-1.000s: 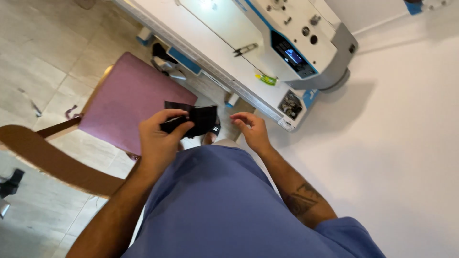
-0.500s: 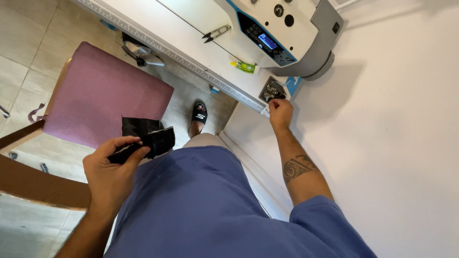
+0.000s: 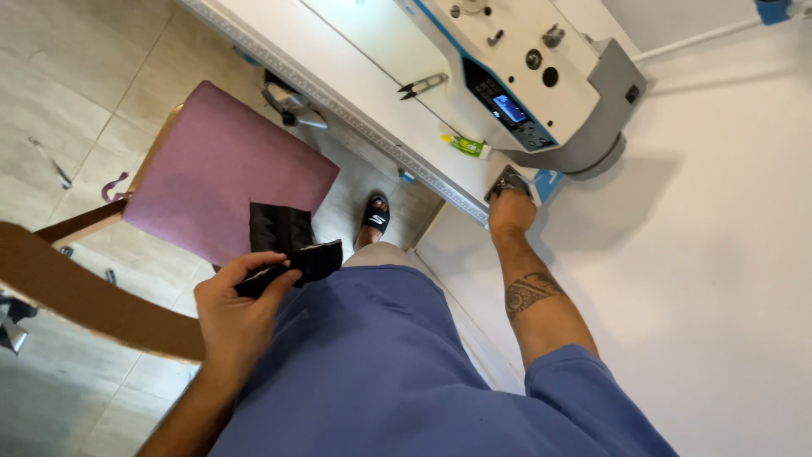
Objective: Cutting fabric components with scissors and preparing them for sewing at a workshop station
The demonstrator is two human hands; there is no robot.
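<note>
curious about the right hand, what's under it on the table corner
A small dark patterned pad shows at the fingertips of the right hand, on the white table corner. The hand covers most of it, so its full shape stays hidden.

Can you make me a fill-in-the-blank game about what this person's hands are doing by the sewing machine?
1. The left hand holds a piece of fabric whose colour is ____.
2. The right hand rests on the corner of the white ____.
3. The chair has a seat coloured ____.
4. The small thread snips lie beside the sewing ____.

Missing words: black; table; purple; machine
</note>
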